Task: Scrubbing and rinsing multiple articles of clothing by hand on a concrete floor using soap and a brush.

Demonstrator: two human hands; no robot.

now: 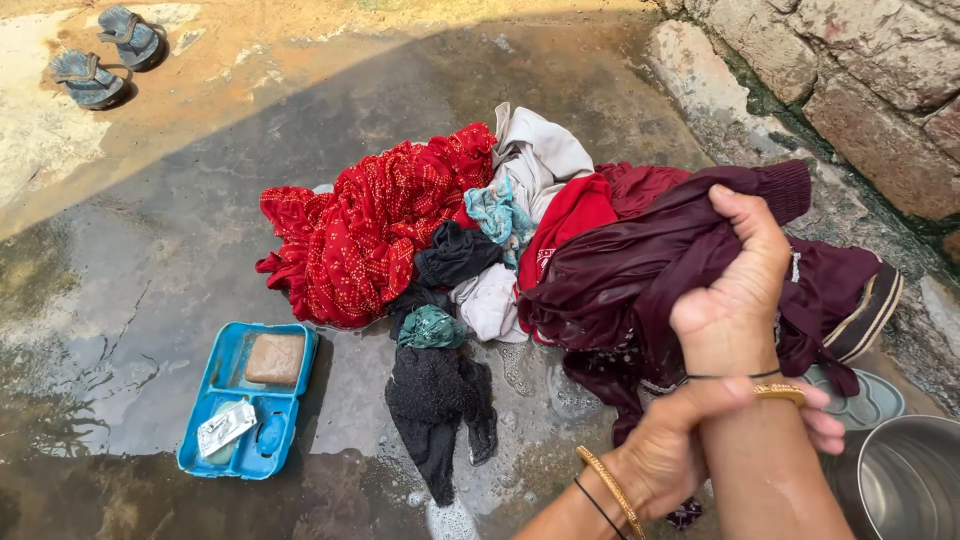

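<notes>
Wet concrete floor (150, 300), stone wall (860, 90); hands (735, 290) grip maroon garment (620, 270).

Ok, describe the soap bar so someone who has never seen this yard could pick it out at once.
Start at the pile of wet clothes on the wet stone floor and look to its lower left, where a blue plastic tray lies open. The soap bar sits in the tray's upper compartment: a tan rectangular block, unlike the crumpled silver wrapper below it.

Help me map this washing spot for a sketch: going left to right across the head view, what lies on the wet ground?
Pair of sandals → blue soap box → red patterned cloth → black garment → maroon garment gripped by the right hand → steel pot.
</notes>
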